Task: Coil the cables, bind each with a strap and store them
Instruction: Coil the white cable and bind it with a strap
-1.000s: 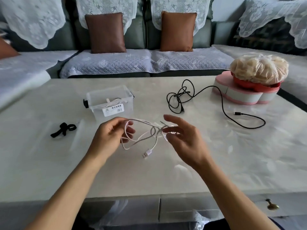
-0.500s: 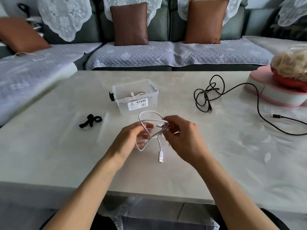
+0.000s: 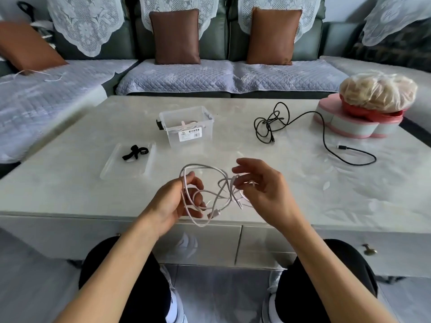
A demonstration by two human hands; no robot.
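We're looking at two loose cables: one white cable (image 3: 205, 194), one black cable (image 3: 300, 131). We're also seeing one clear storage box (image 3: 186, 127), one black strap (image 3: 135, 152), one flat lid (image 3: 127, 162) and two brown cushions (image 3: 175, 36).

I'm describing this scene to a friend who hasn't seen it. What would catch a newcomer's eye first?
Both hands, the left hand and right hand, hold a loose tangle of white cable over the table's near edge. Behind them stands a clear storage box, with a black cable sprawled to its right. A black strap lies on the clear lid at the left.
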